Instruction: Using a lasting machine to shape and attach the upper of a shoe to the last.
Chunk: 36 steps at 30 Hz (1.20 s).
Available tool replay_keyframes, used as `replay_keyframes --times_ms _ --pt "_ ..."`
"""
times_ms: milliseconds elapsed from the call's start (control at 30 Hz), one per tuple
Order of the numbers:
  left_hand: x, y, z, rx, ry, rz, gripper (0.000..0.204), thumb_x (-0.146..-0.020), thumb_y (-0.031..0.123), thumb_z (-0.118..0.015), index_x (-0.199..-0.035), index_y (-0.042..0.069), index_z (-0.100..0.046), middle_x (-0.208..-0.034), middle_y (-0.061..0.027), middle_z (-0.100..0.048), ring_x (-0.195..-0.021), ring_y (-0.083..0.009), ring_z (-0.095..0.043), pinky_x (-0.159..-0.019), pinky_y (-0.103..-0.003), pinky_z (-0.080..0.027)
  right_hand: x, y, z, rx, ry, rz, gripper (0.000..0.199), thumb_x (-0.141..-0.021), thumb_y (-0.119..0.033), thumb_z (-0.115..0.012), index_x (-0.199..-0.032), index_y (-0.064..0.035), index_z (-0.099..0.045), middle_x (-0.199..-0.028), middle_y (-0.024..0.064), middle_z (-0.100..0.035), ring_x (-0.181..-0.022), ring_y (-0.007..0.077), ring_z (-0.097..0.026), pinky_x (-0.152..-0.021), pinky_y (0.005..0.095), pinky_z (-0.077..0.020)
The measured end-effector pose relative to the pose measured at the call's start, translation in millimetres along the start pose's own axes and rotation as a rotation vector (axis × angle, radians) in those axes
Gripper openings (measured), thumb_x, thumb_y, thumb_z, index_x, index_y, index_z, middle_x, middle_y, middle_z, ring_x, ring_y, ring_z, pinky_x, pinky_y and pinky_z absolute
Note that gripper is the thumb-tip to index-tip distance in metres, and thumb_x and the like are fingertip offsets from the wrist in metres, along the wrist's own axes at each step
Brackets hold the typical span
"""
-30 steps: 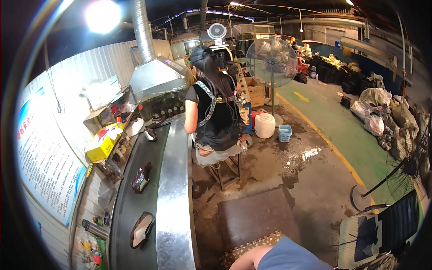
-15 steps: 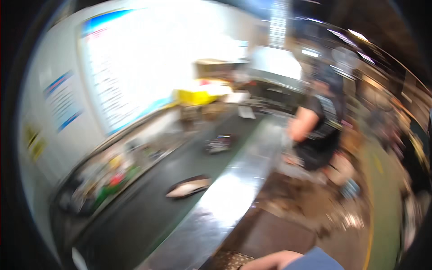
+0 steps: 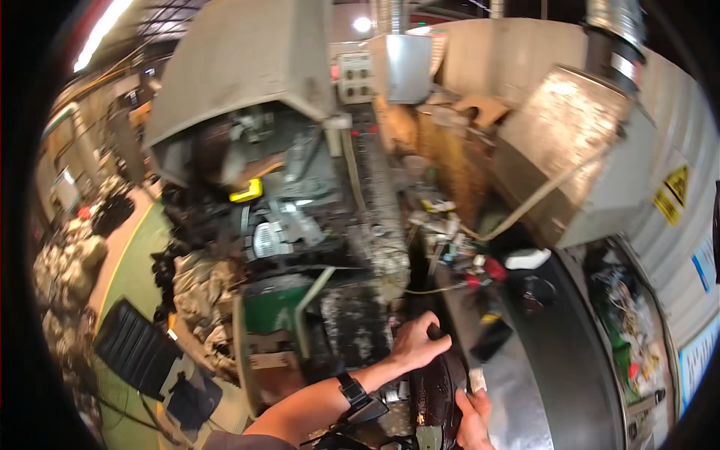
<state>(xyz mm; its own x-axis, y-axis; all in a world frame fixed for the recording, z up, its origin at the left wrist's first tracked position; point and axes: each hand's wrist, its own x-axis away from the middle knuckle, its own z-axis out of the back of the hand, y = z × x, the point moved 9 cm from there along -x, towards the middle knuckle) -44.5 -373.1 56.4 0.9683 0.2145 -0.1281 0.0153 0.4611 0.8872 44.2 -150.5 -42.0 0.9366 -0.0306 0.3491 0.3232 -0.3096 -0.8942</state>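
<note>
A dark brown shoe (image 3: 437,390) with a glossy, textured surface stands lengthwise low in the view, a greenish part showing at its near end. My left hand (image 3: 421,346) wraps its fingers round the shoe's far end; a watch (image 3: 351,390) is on that wrist. Against the shoe's right side is my right hand (image 3: 473,421), thumb and fingers closed on a small pale piece (image 3: 478,379). What that piece is cannot be made out.
To my right runs a metal ledge (image 3: 517,397) beside a dark conveyor belt (image 3: 574,352), with a white item (image 3: 528,259) on it. A hooded machine (image 3: 255,82) stands ahead. Left are a black chair (image 3: 135,341) and crumpled brown material (image 3: 202,304). A hose (image 3: 540,191) hangs by a metal hood (image 3: 562,127).
The view has swung from the belt and a person beside it to the hooded machine. Both my hands now show at the shoe; before, only part of one arm showed at the lower edge.
</note>
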Motion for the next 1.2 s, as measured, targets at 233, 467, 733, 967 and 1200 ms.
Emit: replay_keyframes --times_ms 233,467,733,967,1200 --pt "13.6 -49.0 273.4 -0.068 0.394 0.161 0.033 -0.081 0.026 -0.078 -0.096 0.005 -0.058 -0.083 -0.0084 -0.065 -0.076 -0.0159 -0.061 -0.070 -0.033 -0.049 10.4 34.1 -252.2 -0.024 -0.440 -0.013 0.017 -0.095 -0.008 -0.072 -0.110 -0.0001 -0.071 -0.104 0.0040 -0.072 -0.087 0.0096 -0.064 -0.076 0.0261 -0.0514" --pt "18.2 -133.4 410.4 0.801 0.329 0.183 0.034 -0.103 0.034 -0.057 -0.107 0.001 -0.068 -0.099 -0.0078 -0.073 -0.087 -0.0162 -0.068 -0.079 -0.031 -0.054 32.2 61.3 -419.4 -0.166 -0.583 -0.250 0.020 -0.096 -0.016 -0.071 -0.111 -0.0018 -0.071 -0.101 0.0072 -0.075 -0.084 0.0140 -0.069 -0.076 0.0301 -0.0563" --pt "71.9 -181.2 366.2 1.383 0.471 0.515 0.033 -0.100 0.036 -0.059 -0.115 0.008 -0.068 -0.102 -0.0042 -0.073 -0.085 -0.0179 -0.068 -0.076 -0.033 -0.056 1.2 80.3 -496.9 -0.264 -0.548 -0.264 0.024 -0.100 -0.015 -0.063 -0.120 -0.0028 -0.066 -0.110 0.0061 -0.071 -0.093 0.0167 -0.069 -0.082 0.0339 -0.0578" --pt "39.1 -263.7 361.2 1.360 0.567 0.521 0.028 -0.100 0.029 -0.059 -0.112 0.006 -0.070 -0.104 -0.0049 -0.074 -0.086 -0.0167 -0.068 -0.075 -0.030 -0.053 -31.1 99.6 -522.9 -0.227 -0.484 -0.268 0.022 -0.100 -0.012 -0.061 -0.119 -0.0027 -0.066 -0.111 0.0084 -0.071 -0.095 0.0186 -0.069 -0.085 0.0352 -0.0579" --pt "19.9 -267.0 355.7 1.482 0.519 0.546 0.030 -0.101 0.029 -0.056 -0.113 0.006 -0.070 -0.109 -0.0070 -0.074 -0.097 -0.0205 -0.069 -0.088 -0.035 -0.053 -44.7 101.9 -530.1 -0.271 -0.381 -0.331 0.013 -0.097 -0.007 -0.065 -0.109 -0.0031 -0.068 -0.107 0.0083 -0.071 -0.094 0.0179 -0.068 -0.086 0.0352 -0.0578"
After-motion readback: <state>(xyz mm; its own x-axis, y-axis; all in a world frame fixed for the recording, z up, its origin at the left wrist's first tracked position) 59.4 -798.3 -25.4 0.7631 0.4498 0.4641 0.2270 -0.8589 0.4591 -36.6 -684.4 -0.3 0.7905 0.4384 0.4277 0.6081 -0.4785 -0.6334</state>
